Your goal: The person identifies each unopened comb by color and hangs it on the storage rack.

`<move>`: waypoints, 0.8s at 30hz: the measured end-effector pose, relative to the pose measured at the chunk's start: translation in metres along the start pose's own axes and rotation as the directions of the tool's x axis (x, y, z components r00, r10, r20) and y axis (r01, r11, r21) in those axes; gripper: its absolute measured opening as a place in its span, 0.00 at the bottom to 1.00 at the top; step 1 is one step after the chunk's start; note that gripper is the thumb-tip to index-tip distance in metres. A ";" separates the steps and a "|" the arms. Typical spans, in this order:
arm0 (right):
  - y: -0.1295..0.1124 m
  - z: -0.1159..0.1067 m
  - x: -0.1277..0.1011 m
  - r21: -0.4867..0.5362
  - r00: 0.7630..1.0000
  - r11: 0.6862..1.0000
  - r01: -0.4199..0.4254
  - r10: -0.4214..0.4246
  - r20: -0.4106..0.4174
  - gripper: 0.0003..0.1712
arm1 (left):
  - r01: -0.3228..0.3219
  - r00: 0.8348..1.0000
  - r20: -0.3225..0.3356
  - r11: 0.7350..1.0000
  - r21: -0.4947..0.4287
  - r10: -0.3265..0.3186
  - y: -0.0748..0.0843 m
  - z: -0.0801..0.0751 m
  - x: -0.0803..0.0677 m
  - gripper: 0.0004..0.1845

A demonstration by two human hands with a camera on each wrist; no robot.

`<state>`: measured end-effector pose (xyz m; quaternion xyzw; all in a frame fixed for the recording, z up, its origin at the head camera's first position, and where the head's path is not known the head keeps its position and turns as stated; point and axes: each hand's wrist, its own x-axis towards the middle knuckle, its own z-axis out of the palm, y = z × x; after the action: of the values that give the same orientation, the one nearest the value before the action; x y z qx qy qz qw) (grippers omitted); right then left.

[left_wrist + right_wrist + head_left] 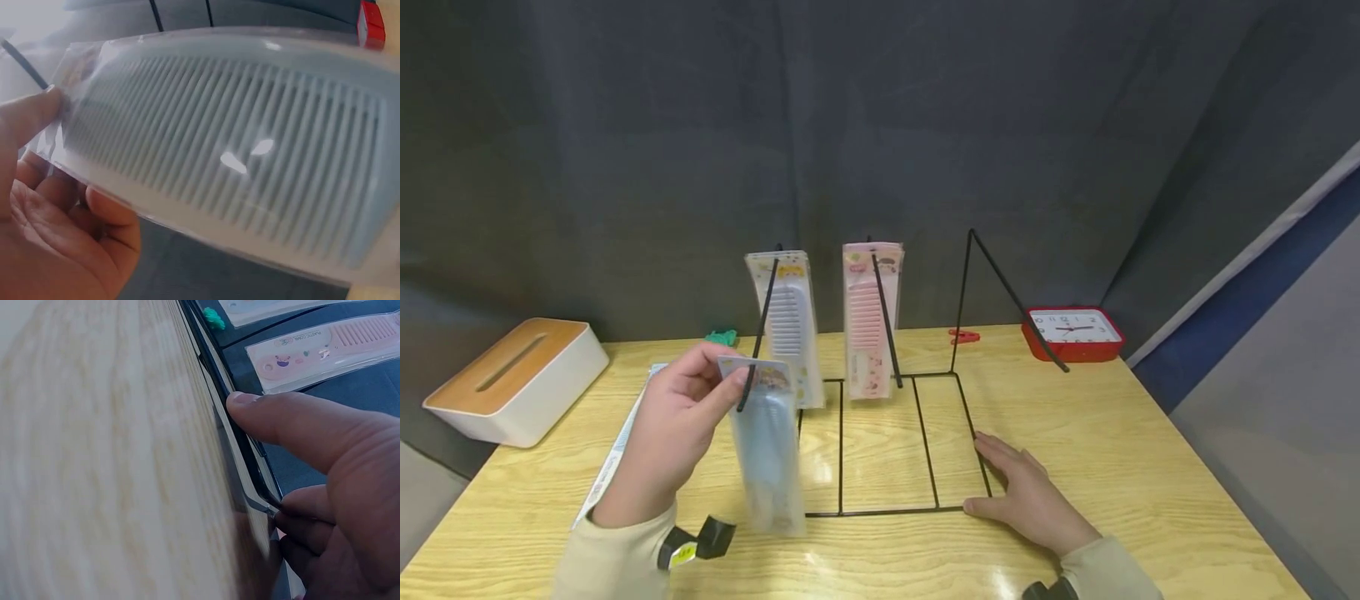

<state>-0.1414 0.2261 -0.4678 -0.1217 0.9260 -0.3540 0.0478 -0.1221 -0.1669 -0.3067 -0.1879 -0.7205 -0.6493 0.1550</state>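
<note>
My left hand (673,417) pinches the top of a clear-packaged blue comb (767,467) between thumb and fingers. The end of the rack's left hook (747,392) shows in front of this package, beside my thumb. Close up in the left wrist view, the comb's teeth (219,137) fill the frame. My right hand (1026,496) rests at the front right corner of the black wire rack (887,512), thumb against the front bar and fingers at the side bar. Farther back on the left hook hangs a blue-white packaged comb (790,333); a pink packaged comb (868,333) hangs from the middle hook.
The rack's right hook (1011,292) juts forward with nothing on it. At left stands a white tissue box (550,383) with a wooden lid. Another package (613,467) lies partly behind my left arm. A red clock (1073,333), red clip (964,336) and green object (722,337) sit at the back.
</note>
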 end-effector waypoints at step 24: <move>-0.002 -0.002 -0.001 0.011 1.000 1.000 -0.016 0.016 0.016 0.55 | 0.308 0.936 -0.254 0.914 0.263 -0.242 -0.052 0.006 0.103 0.13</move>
<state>-0.1403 0.2262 -0.4648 -0.1170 0.9245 -0.3579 0.0586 -0.2371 -0.1579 -0.3052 0.0131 -0.8084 -0.5647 0.1657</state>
